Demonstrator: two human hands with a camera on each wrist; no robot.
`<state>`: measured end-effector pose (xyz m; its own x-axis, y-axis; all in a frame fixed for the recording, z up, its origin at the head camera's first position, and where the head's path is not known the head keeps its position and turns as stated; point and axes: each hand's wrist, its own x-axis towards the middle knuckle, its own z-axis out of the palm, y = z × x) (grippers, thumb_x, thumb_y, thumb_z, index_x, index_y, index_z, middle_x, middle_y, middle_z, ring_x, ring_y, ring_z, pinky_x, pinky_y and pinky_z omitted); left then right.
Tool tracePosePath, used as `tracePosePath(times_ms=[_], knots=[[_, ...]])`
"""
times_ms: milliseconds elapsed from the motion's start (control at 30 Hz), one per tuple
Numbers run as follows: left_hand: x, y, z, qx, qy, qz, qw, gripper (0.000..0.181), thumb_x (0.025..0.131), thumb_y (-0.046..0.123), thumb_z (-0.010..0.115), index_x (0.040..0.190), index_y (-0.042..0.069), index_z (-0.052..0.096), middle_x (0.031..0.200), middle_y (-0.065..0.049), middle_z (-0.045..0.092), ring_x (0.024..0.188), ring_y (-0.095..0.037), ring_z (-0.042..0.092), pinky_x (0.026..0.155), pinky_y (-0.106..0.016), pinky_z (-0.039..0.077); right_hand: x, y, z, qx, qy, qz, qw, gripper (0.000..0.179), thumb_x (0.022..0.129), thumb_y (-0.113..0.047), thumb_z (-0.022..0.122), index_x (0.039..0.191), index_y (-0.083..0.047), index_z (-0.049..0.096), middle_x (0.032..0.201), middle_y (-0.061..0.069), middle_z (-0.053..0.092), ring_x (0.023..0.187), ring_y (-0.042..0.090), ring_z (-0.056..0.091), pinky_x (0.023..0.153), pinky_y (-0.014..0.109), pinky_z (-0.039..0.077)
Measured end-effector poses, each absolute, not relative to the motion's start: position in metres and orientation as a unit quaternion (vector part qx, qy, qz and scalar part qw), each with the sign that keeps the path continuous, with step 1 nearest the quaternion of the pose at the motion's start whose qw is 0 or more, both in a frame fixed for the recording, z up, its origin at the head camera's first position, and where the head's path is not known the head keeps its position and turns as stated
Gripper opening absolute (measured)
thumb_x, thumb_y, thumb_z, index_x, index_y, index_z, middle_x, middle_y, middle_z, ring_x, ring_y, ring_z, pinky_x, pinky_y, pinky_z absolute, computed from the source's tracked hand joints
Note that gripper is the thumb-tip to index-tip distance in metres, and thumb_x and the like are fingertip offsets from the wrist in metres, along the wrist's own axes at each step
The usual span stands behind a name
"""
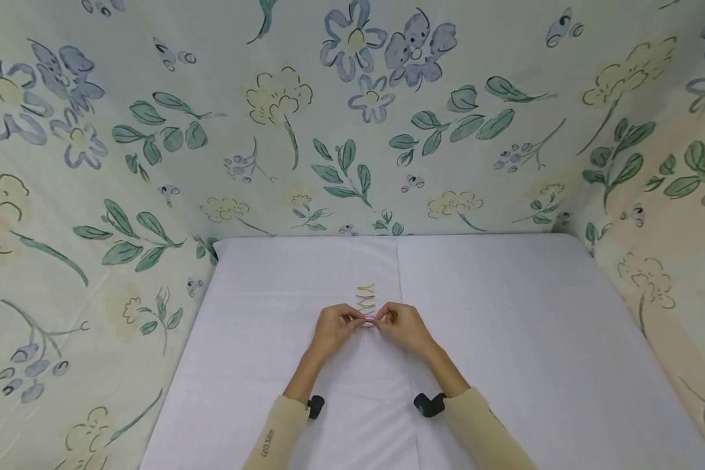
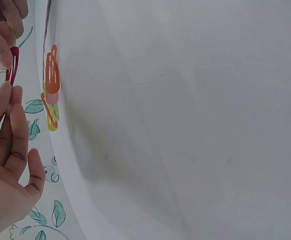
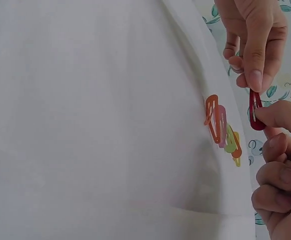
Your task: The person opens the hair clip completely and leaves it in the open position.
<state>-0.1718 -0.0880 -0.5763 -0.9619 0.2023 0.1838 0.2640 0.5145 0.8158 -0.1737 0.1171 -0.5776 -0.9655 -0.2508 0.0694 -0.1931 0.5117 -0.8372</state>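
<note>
A dark red snap hair clip (image 3: 256,111) is held between both hands, raised over the table. My left hand (image 1: 333,329) pinches its narrow end between thumb and fingertips. At the wide end, my right hand (image 1: 404,324) grips it with the thumb on its face and the other fingers curled. Below and beyond the hands, several snap clips lie in a column on the white cloth: an orange clip (image 3: 213,117) nearest, then a pink clip (image 3: 222,127), a green clip (image 1: 365,305), another orange clip (image 3: 237,150) and a yellow clip (image 1: 365,288) farthest.
White cloth (image 1: 294,281) covers the table, with a crease running front to back right of the clips. Floral fabric (image 1: 352,183) hangs behind the table and at both sides. A dark wrist camera (image 1: 429,405) sits at the right cuff, another camera (image 1: 315,407) at the left.
</note>
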Motion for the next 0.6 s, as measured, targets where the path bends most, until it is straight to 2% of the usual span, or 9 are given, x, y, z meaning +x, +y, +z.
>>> tracePosePath(times_ms=[167,400,600], knots=[[-0.17,-0.089,-0.576,-0.133,-0.865,-0.482,0.021,0.005,0.087,0.007,0.082,0.09,0.003,0.08,0.083,-0.008,0.078,0.07,-0.007,0.06,0.065,-0.018,0.047,-0.171,0.118,-0.584,-0.157,0.862,-0.481,-0.011,0.005,0.091,-0.013,0.079,0.091,-0.009,0.077,0.063,-0.005,0.053,0.054,0.0,0.041,0.051,0.018,0.034],[-0.167,-0.09,-0.575,-0.126,-0.851,-0.509,0.017,0.006,0.086,0.005,0.082,0.091,0.005,0.081,0.084,-0.009,0.078,0.071,-0.009,0.06,0.065,-0.017,0.046,-0.166,0.119,-0.591,-0.186,0.845,-0.496,-0.072,0.006,0.09,-0.01,0.08,0.09,-0.003,0.078,0.062,-0.004,0.054,0.055,-0.002,0.038,0.051,0.017,0.033],[-0.167,-0.091,-0.576,-0.149,-0.843,-0.515,0.039,0.006,0.084,0.003,0.083,0.089,0.007,0.081,0.083,-0.008,0.078,0.071,-0.012,0.063,0.067,-0.022,0.049,-0.163,0.117,-0.591,-0.196,0.827,-0.521,-0.081,0.004,0.09,-0.007,0.079,0.092,-0.004,0.078,0.062,-0.003,0.052,0.056,-0.001,0.038,0.051,0.017,0.033]])
